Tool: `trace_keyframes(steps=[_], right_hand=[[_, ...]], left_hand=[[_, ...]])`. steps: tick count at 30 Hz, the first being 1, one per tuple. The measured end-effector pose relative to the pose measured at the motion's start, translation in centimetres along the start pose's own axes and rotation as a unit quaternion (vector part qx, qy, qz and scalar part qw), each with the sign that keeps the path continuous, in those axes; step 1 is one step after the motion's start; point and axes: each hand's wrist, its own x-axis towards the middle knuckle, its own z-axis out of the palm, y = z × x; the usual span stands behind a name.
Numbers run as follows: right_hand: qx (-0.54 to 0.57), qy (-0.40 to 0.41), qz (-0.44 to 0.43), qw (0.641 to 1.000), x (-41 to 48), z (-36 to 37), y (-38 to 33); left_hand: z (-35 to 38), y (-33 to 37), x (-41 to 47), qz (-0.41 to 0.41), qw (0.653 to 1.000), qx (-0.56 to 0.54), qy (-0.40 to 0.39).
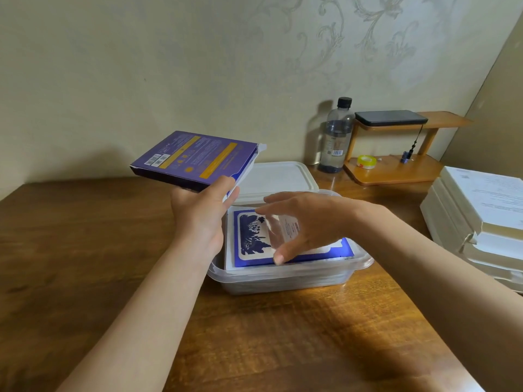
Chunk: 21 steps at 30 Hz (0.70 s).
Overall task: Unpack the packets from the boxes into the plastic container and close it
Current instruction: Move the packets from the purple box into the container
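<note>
While L hand (198, 213) grips 1 box (195, 159), 1 container (283, 275)

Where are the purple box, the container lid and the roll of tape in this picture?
purple box (195, 158): head view, on its printed upper face.
container lid (276, 176): head view, on its flat white top.
roll of tape (366, 161): head view, on its yellow ring.

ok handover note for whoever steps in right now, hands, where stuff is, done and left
Left hand: holds the purple box with its flap open, raised above the table.
Right hand: open, spread over the packets in the plastic container.
Lid: off, lying behind the container.
Done: packets are in the container.
Left: set the box aside, put the lid on.
</note>
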Motion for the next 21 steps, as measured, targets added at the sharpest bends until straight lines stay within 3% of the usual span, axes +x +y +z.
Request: trace_keyframes(steps=[21], right_hand=[[-0.040,0.008,-0.063,0.997,0.6,3.9,2.2]], left_hand=[[0.0,-0.4,0.1,0.003,1.000,0.011,0.013]])
